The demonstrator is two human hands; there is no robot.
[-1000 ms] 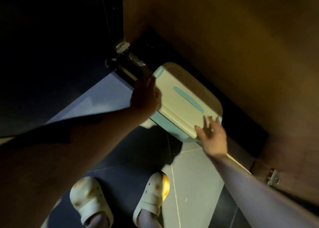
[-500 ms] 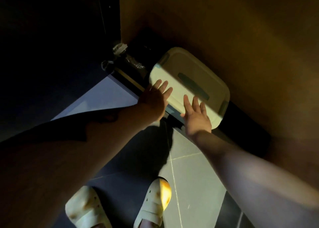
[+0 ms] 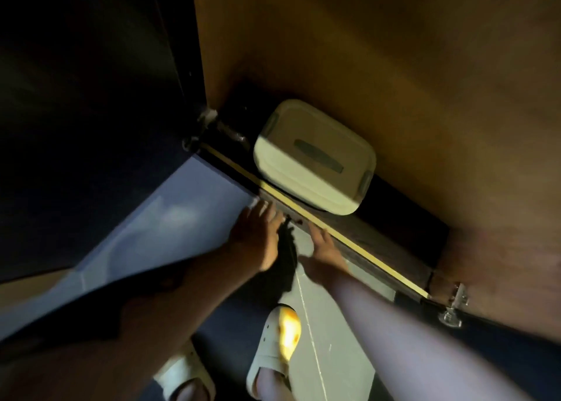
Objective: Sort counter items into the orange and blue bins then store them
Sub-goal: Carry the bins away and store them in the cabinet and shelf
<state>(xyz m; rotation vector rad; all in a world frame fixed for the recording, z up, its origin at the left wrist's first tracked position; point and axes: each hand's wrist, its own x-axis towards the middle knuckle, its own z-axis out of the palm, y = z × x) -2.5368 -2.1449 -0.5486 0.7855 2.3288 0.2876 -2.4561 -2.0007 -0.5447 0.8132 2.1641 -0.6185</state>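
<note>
Lidded bin (image 3: 312, 158) inside cabinet, apart from both hands' fingers (image 3: 264, 211).

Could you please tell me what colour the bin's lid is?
Cream, with a dark strip across its middle; the lid shows in the head view.

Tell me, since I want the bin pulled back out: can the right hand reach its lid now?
Probably yes. The right hand is open at the cabinet's front edge, and nothing lies between it and the lidded bin just inside the open cabinet.
</note>
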